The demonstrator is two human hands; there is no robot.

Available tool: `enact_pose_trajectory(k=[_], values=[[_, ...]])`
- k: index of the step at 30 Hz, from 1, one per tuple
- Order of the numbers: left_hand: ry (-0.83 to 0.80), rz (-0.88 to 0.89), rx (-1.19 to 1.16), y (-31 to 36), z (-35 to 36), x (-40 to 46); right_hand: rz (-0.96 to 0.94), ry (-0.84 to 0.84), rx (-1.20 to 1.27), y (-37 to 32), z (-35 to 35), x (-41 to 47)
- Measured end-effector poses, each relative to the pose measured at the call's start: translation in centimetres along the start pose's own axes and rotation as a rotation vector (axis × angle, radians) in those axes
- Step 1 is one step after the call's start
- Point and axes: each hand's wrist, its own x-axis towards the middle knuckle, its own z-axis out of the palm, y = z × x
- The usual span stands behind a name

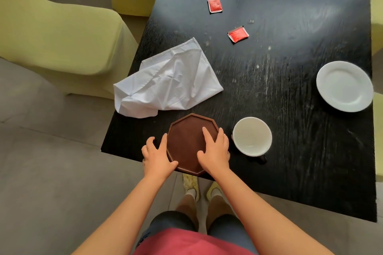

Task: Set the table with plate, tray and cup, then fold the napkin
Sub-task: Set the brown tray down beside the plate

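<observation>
Brown tray (187,141) at table (290,130) edge, gripped by left hand (157,157) and right hand (214,151); may tip off if released.

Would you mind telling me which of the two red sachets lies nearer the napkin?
The nearer sachet, the tilted one towards the cup. The other sachet lies farther up the table, well beyond the napkin.

free: bare counter (290,141) mid-frame, from tray toward upper right | blocked: cup (252,136) just right of tray (186,141); napkin (167,83) upper left; plate (344,86) right edge
</observation>
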Motion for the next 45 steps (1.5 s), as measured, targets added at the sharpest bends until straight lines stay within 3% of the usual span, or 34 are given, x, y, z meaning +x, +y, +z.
enact_pose_trajectory(k=[3, 8, 11, 17, 25, 30, 36, 45], values=[[0.024, -0.026, -0.132, -0.3, 0.5, -0.8, 0.034, -0.001, 0.094, -0.3, 0.0, 0.1], [0.022, 0.044, -0.557, -0.6, -0.3, -1.4, 0.006, -0.004, 0.224, -0.5, -0.1, 0.0], [-0.05, 0.128, -0.69, -0.4, -2.4, -1.3, -0.015, 0.065, 0.381, -0.2, -0.4, -0.2], [-0.271, 0.12, -0.964, -1.2, -6.7, -0.8, -0.025, 0.192, 0.594, 0.0, -1.9, -1.0], [-0.348, 0.292, -1.007, 1.1, -11.8, -1.5, -0.11, 0.141, 0.85, 0.2, -7.6, -2.6], [-0.399, 0.422, -1.003, 5.1, -13.6, -1.8, -0.18, 0.206, 0.922, 2.0, -12.5, -4.2], [-0.346, 0.425, -1.012, 11.5, -12.9, -2.4, -0.246, 0.247, 1.002, 6.2, -17.9, -5.8], [-0.3, 0.554, -0.945, 23.1, -9.7, -3.4, -0.164, 0.366, 1.128, 14.1, -25.2, -2.4]])
